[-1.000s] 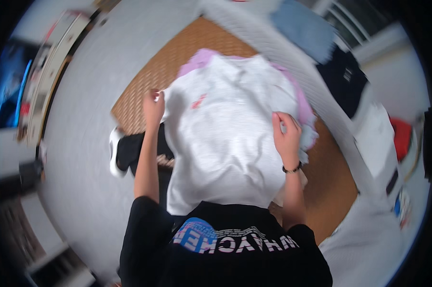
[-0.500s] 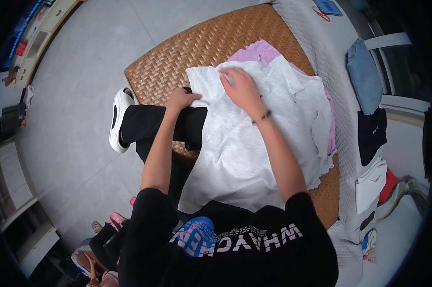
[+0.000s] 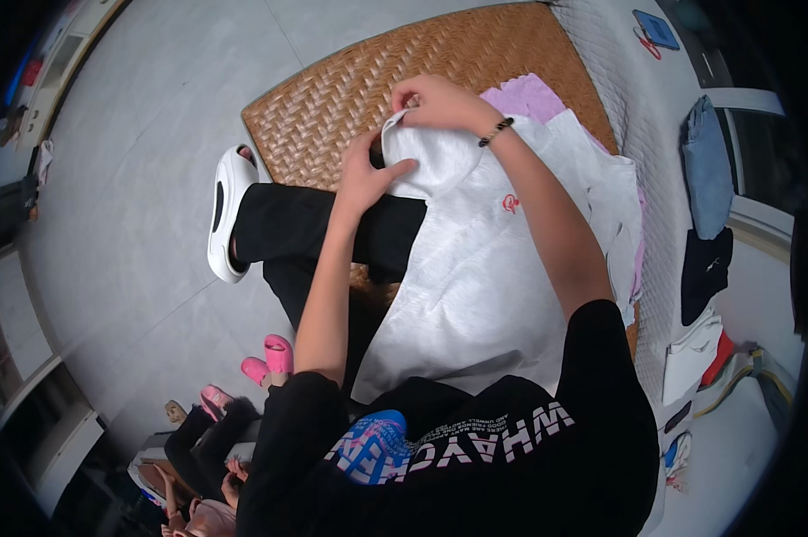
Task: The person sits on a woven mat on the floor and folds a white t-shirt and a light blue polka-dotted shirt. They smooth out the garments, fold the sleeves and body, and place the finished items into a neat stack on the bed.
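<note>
A white short-sleeved shirt [image 3: 484,286] with a small red emblem lies spread over my lap and the woven mat. At its far left corner, my right hand [image 3: 435,103] pinches the sleeve edge and lifts it a little. Just below, my left hand [image 3: 373,174] has thumb and fingers apart. Its thumb lies on the sleeve cloth, and its fingertips are by the sleeve edge. A dark gap shows between them. Beyond the shirt, a lilac garment [image 3: 534,94] with a wavy edge sticks out from underneath.
The brown woven mat [image 3: 332,116] lies on a pale quilted cover [image 3: 592,54]. Along the right are folded jeans [image 3: 706,170], a black garment [image 3: 706,273] and a white one [image 3: 690,358]. At lower left another person sits near pink slippers [image 3: 279,353]. My white shoe [image 3: 228,215] is at left.
My right hand has moved away from me and now lifts the sleeve edge. My left hand has shifted right and spread its thumb from its fingers. The red emblem is now uncovered.
</note>
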Demonstrator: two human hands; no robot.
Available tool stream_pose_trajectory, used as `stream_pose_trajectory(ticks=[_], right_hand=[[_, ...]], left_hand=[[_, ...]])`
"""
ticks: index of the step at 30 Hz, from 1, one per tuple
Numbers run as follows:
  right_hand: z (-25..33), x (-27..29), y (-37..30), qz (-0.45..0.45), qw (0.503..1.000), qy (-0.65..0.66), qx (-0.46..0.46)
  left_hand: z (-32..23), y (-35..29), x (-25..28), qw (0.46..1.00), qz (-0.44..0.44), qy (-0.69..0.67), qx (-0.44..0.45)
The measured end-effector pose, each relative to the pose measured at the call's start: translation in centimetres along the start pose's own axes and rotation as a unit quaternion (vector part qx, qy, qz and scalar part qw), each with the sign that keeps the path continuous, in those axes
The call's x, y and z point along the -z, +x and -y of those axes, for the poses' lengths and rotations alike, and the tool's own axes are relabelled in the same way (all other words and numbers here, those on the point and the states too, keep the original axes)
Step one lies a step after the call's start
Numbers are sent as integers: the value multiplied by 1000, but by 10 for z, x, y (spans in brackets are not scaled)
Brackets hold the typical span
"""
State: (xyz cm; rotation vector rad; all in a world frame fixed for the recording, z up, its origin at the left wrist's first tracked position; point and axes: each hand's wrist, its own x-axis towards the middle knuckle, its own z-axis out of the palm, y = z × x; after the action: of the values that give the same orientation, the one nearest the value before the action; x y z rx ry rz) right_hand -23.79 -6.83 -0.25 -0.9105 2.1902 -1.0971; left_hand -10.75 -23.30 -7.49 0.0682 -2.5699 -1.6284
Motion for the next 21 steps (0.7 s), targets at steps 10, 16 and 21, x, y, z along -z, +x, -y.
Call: stream_pose_trajectory(ticks=[10, 16, 21], right_hand=[[30, 73, -84, -117, 979, 160, -42], [5, 100, -138, -115, 980, 158, 35], [23, 92, -233, -224, 950, -210, -53]], left_hand=[[-90, 9, 9, 994, 93, -25, 60], [-172, -19, 3, 978, 137, 102, -117], [-204, -54, -4, 962, 147, 138, -183]])
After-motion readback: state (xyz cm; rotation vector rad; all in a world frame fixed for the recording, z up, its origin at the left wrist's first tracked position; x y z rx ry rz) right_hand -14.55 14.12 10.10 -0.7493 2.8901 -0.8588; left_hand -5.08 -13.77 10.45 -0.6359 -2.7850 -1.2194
